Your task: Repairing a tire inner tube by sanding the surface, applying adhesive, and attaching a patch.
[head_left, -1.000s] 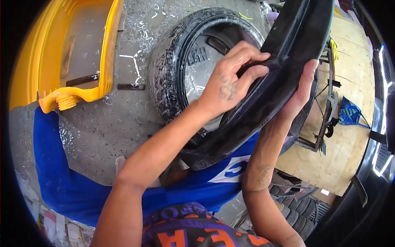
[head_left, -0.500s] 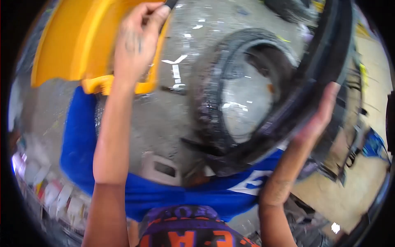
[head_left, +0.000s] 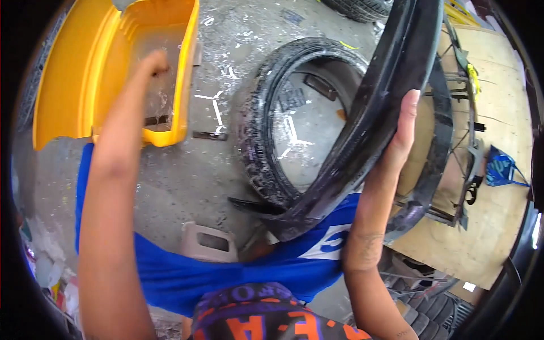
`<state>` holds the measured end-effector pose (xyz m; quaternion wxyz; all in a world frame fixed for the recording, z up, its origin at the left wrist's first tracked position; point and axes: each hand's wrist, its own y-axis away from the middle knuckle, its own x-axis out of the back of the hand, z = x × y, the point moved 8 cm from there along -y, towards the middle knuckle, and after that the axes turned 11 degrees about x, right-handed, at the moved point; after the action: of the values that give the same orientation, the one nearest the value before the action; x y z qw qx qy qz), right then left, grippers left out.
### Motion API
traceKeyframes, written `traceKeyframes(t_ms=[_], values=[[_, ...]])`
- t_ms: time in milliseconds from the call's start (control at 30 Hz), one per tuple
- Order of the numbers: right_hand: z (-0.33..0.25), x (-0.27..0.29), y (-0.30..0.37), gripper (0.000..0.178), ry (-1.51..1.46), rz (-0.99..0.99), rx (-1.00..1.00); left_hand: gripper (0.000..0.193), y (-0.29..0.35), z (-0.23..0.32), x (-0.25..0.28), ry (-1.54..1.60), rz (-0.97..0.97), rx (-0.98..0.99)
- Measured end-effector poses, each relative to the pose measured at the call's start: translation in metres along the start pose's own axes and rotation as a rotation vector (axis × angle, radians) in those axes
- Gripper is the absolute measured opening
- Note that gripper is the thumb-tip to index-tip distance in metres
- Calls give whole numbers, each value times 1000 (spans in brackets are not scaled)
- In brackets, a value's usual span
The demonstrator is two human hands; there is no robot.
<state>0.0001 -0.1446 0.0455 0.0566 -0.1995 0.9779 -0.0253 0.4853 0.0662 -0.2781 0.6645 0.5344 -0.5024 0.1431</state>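
My right hand [head_left: 403, 127] is closed on the edge of a long black curved car body panel [head_left: 388, 73], thumb along its outer side and fingers hidden behind. The panel slants from the upper right down to my lap, in front of a tyre [head_left: 258, 133] lying on the floor. My left hand [head_left: 154, 63] is raised over a yellow moulded plastic panel [head_left: 105, 68]. Its fingers are curled in and slightly blurred, and whatever they may hold is hidden. My left hand is apart from the black panel.
A pale plastic stool [head_left: 190, 241] stands by my blue-covered legs. Plywood [head_left: 481, 238] lies at the right, with another black curved strip [head_left: 439, 136], a thin frame [head_left: 467, 153] and a blue packet [head_left: 501, 167]. A short dark strip [head_left: 209, 136] lies on the floor.
My left hand has moved left and down, away from the black panel's side to over the yellow panel. The black panel and my right hand sit farther left in view.
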Motion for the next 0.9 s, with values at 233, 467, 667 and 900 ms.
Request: traceKeyframes(t_ms=[233,467,667,900], values=[[-28,4,1,57,23,17,124,30,301,121,129,1223,516,-522],[-15,5,-6,59,-73,10,127,27,398,303,60,1918,232,-980],[-17,15,-4,61,-91,-40,123,24,410,290,64,1892,258,-1047],[-17,9,-8,61,-18,21,127,29,400,303,61,1943,125,-1038]])
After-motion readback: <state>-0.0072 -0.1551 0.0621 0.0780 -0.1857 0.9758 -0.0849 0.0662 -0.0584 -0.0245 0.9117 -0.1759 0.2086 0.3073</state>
